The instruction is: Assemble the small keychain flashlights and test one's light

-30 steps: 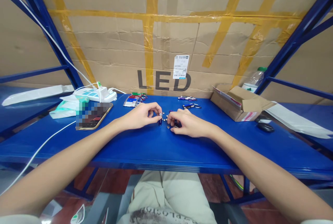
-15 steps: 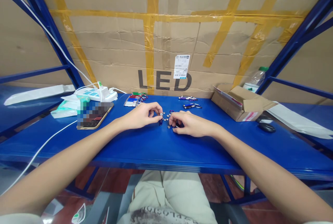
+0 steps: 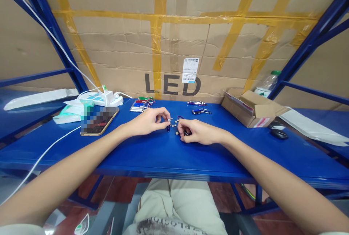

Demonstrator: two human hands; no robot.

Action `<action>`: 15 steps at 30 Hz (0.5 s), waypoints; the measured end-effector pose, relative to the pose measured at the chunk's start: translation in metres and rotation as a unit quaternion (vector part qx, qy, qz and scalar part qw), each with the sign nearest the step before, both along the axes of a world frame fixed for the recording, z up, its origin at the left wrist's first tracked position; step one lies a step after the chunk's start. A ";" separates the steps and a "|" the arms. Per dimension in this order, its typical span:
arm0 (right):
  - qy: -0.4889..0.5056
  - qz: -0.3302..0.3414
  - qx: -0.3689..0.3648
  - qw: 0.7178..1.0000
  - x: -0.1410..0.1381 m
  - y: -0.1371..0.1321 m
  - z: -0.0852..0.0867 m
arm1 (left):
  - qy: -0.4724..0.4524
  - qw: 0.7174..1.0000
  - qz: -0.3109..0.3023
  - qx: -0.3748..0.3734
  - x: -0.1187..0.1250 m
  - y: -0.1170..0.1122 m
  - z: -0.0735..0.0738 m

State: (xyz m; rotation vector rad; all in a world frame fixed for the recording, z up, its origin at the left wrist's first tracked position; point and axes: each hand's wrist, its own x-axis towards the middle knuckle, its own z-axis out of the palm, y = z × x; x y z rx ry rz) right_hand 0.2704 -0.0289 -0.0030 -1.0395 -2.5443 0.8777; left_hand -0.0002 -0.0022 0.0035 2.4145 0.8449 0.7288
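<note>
A person sits at a blue desk (image 3: 163,160), both bare forearms stretched forward over it. Near the middle, the thumb and forefinger of the left hand (image 3: 149,122) pinch a small dark blue tube (image 3: 168,128), which is held roughly upright at the fingertips. Just right of the tube, several small round silver discs (image 3: 175,125) lie scattered between the two hands. The right hand (image 3: 200,131) is beside them, its fingers curled and thumb drawn in near the fingertips; whether they grip anything cannot be told. Something dark shows in the curl of that hand, too hidden to identify. Behind the left hand lies a row of green, red, blue and silver tubes (image 3: 140,104) with clips; behind the right hand, two small groups of dark blue ones. Farther left are a phone (image 3: 102,123) and a white power strip (image 3: 106,99). Farther right are an open cardboard box (image 3: 249,108) and a black mouse (image 3: 279,134). A large cardboard sheet (image 3: 122,53) printed "LED" stands behind everything
</note>
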 end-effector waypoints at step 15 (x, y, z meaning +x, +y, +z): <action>0.026 -0.002 0.014 1.000 0.000 0.001 -0.002 | -0.002 1.000 0.001 0.007 0.000 0.001 -0.001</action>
